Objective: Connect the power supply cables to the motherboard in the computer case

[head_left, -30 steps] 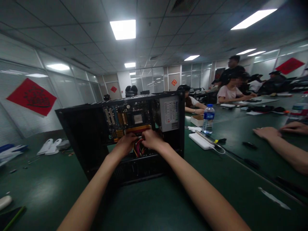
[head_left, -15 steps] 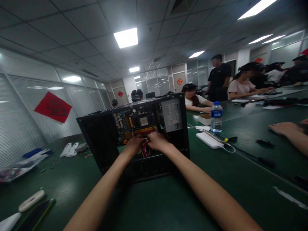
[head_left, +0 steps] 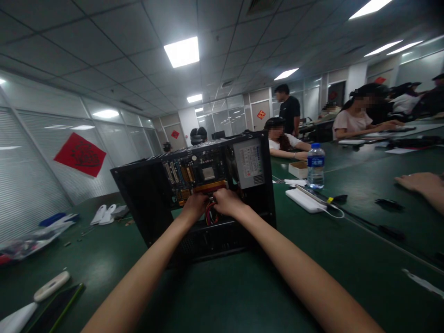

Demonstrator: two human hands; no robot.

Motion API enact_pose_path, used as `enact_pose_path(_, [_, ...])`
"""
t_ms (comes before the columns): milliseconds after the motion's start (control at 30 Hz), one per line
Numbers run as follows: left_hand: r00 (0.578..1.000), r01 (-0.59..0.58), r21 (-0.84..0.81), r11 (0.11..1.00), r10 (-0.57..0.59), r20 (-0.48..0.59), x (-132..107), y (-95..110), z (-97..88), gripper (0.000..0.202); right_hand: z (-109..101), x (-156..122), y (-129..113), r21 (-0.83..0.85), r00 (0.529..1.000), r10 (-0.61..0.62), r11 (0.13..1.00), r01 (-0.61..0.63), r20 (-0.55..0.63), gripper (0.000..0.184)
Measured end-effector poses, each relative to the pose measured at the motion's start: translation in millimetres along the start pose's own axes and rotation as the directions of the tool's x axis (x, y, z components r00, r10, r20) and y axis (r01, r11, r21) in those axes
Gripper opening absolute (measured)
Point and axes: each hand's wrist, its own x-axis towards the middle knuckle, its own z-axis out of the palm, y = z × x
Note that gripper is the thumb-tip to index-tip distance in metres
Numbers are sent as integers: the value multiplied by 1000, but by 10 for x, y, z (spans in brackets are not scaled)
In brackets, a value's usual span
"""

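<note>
An open black computer case (head_left: 138, 203) stands on the green table (head_left: 243, 291) in front of me, its motherboard (head_left: 194, 173) and silver power supply (head_left: 249, 163) exposed. Both my hands reach inside it, side by side. My left hand (head_left: 194, 205) and my right hand (head_left: 226, 202) are closed around a bundle of red, yellow and black cables (head_left: 209, 216) just below the motherboard's lower edge. The fingertips are hidden among the wires.
A water bottle (head_left: 315, 165), a white power bank (head_left: 305, 200) with cable and a small box (head_left: 299, 169) lie right of the case. Another person's hand (head_left: 418, 182) rests at far right. White items (head_left: 104, 213) and a phone (head_left: 57, 307) lie left. Several people sit behind.
The view has swung slightly, shifting the case a little right and closer. My hands stay closed on the cables in the same spot. The standing person behind has moved left.
</note>
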Motion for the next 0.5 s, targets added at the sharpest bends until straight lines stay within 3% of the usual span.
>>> enact_pose_path(500, [997, 69, 19, 997, -69, 33, -24, 137, -64, 25, 55, -45, -32, -187, 986, -164, 968, 166, 30, 25])
